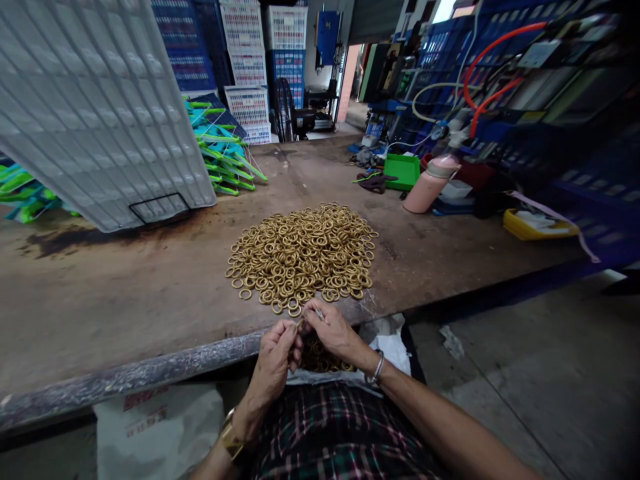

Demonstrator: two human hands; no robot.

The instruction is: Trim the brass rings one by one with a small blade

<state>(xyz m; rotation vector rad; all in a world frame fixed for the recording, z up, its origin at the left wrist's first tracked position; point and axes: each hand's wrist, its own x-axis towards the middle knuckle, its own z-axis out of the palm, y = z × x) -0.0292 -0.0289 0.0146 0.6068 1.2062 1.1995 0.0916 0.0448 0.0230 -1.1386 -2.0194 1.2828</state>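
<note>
A heap of brass-coloured rings (305, 250) lies on the table just beyond my hands. My left hand (276, 353) is closed, with thumb and forefinger pinching a single ring (300, 325) at the table's front edge. My right hand (334, 331) meets it there, its fingers closed around a small grey metal tool (319, 314) whose kind I cannot make out. Below both hands, more rings (320, 357) fill an opened white bag (395, 347) on my lap, partly covered by my fingers.
A tilted white plastic panel (105, 113) stands at the left, with green and blue plastic pieces (225, 157) behind it. To the right are a green tray (403, 171), a pink bottle (427, 187) and a yellow tray (540, 227). A printed white sack (160, 433) sits under the table.
</note>
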